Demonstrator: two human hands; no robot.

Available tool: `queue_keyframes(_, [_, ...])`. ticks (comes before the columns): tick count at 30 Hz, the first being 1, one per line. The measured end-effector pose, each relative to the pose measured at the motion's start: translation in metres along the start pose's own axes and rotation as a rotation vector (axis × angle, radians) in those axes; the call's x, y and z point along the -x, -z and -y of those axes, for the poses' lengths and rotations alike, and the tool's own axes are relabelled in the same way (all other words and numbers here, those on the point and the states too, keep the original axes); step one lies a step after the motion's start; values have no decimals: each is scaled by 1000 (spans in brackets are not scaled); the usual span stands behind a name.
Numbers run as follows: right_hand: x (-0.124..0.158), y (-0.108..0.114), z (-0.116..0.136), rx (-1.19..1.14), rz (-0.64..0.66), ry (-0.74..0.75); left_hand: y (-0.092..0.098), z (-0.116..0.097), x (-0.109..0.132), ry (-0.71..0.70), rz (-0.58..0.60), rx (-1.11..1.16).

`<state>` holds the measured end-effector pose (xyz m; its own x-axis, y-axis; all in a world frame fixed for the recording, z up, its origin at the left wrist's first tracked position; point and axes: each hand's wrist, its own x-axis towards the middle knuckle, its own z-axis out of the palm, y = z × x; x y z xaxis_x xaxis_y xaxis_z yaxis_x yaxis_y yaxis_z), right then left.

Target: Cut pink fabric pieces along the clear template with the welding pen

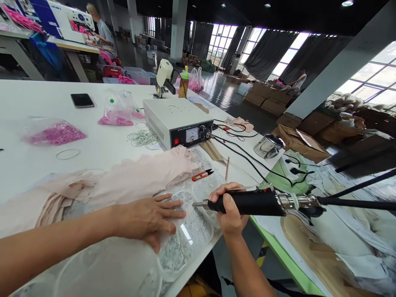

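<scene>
My left hand [148,218] lies flat with fingers spread, pressing a thin translucent fabric piece [173,231] onto a clear plate [198,243] near the table's front edge. My right hand [229,210] grips the black handle of a corded hand tool [256,202], held level with its metal tip [198,203] pointing left, just beside my left fingertips. Pale pink fabric [133,177] lies bunched behind my left hand. A black cable runs from the tool toward the white control box [177,121].
Orange thread snips [201,175] lie beside the pink fabric. Bags of pink rings [55,134], loose white rings [142,138], a phone [82,100] and a metal pot [269,145] sit on the white table [31,103]. A person works at a sewing machine [66,20] far left.
</scene>
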<state>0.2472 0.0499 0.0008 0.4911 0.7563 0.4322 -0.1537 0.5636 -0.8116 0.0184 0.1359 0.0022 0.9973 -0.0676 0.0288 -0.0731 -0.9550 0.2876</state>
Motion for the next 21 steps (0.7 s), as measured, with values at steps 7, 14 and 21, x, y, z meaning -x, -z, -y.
queue_keyframes(7, [-1, -1, -2, -3, -32, -10, 0, 5, -2, -30, -21, 60])
queue_keyframes(14, [-4, -3, 1, 2, -37, -17, -5, 9, -1, -38, -70, 103])
queue_keyframes(21, [-3, -2, 1, 21, -53, -19, -12, 12, -2, -30, -81, 153])
